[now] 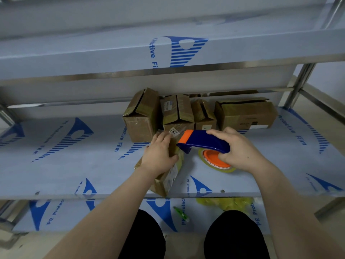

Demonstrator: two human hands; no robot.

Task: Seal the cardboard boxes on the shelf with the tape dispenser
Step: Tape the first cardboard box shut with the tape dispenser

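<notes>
Shelf [74, 165] front carries the tilted box [168, 177], your left grip [158, 154] clasping it. Your right grip [240, 152] wraps the tape dispenser [205, 143] beside it. If the box slides, tape may wrinkle.

1. "Protective Fil…" runs in blue down the film on the front edge of the upper shelf [93, 58], beside a blue striped logo [184, 51].
2. "Protective Film" stands twice in blue on the film over the middle shelf [56, 165], once left of the boxes and once at the far right. "PE Protec…" shows twice along its front edge.
3. "PE Protec…" shows twice on the film of the lower shelf [115, 215].
4. A small white sticker [173, 131] reads "1107"; it is apparently on the front of the second cardboard box [177, 113].
5. The white label [206, 127] on the third cardboard box [202, 111] is too small to read.
6. The shipping label [171, 176] on the near cardboard box [162, 186] is too blurred to read.
</notes>
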